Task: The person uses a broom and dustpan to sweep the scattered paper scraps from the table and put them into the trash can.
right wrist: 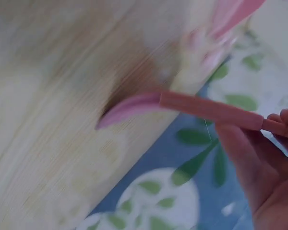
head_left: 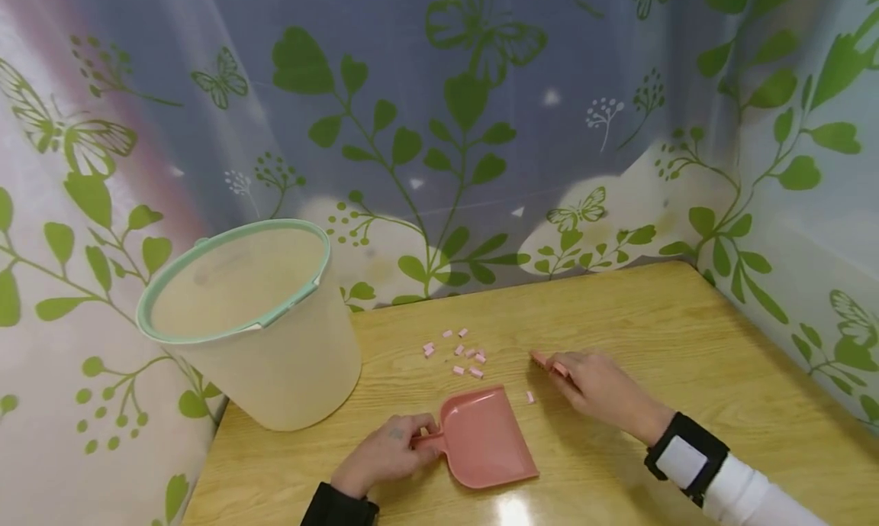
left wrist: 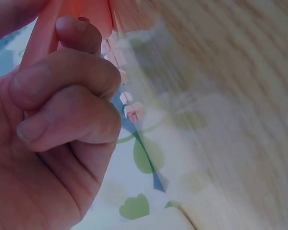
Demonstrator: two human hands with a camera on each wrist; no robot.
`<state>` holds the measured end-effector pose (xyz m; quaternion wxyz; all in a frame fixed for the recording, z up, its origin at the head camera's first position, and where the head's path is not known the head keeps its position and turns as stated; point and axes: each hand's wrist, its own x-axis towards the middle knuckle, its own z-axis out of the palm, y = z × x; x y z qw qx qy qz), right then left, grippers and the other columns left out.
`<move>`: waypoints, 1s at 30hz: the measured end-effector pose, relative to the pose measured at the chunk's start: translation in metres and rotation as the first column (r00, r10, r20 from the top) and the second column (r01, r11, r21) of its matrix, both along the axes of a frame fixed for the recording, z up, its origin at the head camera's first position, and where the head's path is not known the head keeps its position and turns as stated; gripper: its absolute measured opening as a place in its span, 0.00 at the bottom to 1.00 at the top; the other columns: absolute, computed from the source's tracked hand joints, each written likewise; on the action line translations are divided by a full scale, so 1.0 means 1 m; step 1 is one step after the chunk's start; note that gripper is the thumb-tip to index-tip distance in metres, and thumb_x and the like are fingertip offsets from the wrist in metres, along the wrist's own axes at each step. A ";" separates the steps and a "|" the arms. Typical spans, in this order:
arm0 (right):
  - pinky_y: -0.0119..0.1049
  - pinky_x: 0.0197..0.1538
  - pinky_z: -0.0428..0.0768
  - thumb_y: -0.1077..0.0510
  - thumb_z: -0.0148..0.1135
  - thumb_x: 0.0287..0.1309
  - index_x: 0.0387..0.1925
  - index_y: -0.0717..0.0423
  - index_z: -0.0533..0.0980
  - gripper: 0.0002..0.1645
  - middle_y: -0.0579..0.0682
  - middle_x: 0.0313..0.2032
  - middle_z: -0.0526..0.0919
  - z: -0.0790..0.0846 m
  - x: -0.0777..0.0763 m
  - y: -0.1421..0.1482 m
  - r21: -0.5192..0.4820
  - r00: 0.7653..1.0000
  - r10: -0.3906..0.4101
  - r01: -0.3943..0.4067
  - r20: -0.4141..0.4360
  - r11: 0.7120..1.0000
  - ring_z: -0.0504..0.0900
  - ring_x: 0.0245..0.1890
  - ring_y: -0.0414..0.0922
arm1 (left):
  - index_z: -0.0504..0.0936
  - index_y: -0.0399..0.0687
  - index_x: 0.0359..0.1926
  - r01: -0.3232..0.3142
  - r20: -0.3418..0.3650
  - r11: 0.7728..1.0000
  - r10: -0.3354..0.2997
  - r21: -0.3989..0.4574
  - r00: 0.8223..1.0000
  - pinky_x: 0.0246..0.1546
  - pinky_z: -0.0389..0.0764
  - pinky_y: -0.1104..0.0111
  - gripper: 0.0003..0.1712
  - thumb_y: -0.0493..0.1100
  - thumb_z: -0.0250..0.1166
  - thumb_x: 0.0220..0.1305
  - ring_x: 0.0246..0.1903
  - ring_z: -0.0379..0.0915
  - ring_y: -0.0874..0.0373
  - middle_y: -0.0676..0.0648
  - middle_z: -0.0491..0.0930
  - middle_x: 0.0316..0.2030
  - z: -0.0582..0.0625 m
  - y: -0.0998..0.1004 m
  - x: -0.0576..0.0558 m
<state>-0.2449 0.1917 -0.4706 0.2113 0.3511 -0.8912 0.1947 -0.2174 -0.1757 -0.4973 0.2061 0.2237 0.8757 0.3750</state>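
Observation:
A pink dustpan (head_left: 484,438) lies on the wooden table, its wide edge facing right. My left hand (head_left: 391,450) grips its handle, and in the left wrist view the curled fingers (left wrist: 69,79) wrap round that handle. To the right, my right hand (head_left: 607,392) holds a small pink brush (head_left: 540,359) by its handle. The right wrist view shows the brush (right wrist: 201,106) between thumb and fingers, its curved head close to the tabletop. Several small pink pieces (head_left: 470,353) are scattered behind the dustpan. A single pink piece (head_left: 530,397) lies between the dustpan and the right hand.
A large translucent bucket (head_left: 302,373) with a green rim stands at the table's left edge. A curtain (head_left: 384,167) with green leaves and butterflies hangs behind the wooden table (head_left: 618,304) and along both sides. Each wrist wears a black band.

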 end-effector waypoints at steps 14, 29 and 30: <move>0.28 0.25 0.77 0.63 0.57 0.71 0.41 0.56 0.81 0.07 0.40 0.26 0.81 0.025 0.049 -0.061 -0.318 0.889 0.164 -0.022 0.427 0.948 0.76 0.22 0.29 | 0.83 0.55 0.45 0.024 0.004 1.000 -0.024 0.012 1.000 0.21 0.64 0.72 0.08 0.50 0.63 0.72 0.17 0.65 0.65 0.57 0.71 0.20 -0.006 0.005 0.003; 0.40 0.34 0.82 0.63 0.65 0.67 0.50 0.55 0.86 0.12 0.52 0.43 0.90 0.044 -0.036 -0.044 -0.196 0.991 0.033 -0.007 0.133 0.980 0.86 0.31 0.46 | 0.82 0.55 0.43 -0.012 -0.046 0.999 0.010 -0.052 0.999 0.20 0.67 0.71 0.07 0.51 0.65 0.69 0.18 0.68 0.63 0.56 0.72 0.21 0.000 0.002 -0.001; 0.41 0.37 0.83 0.64 0.66 0.66 0.50 0.54 0.86 0.13 0.52 0.43 0.90 0.040 -0.042 -0.044 -0.157 0.993 0.027 -0.010 0.112 0.988 0.87 0.33 0.46 | 0.82 0.55 0.43 -0.015 -0.048 0.998 0.013 -0.053 0.999 0.21 0.67 0.71 0.08 0.51 0.65 0.69 0.18 0.68 0.63 0.56 0.72 0.21 0.000 0.002 -0.001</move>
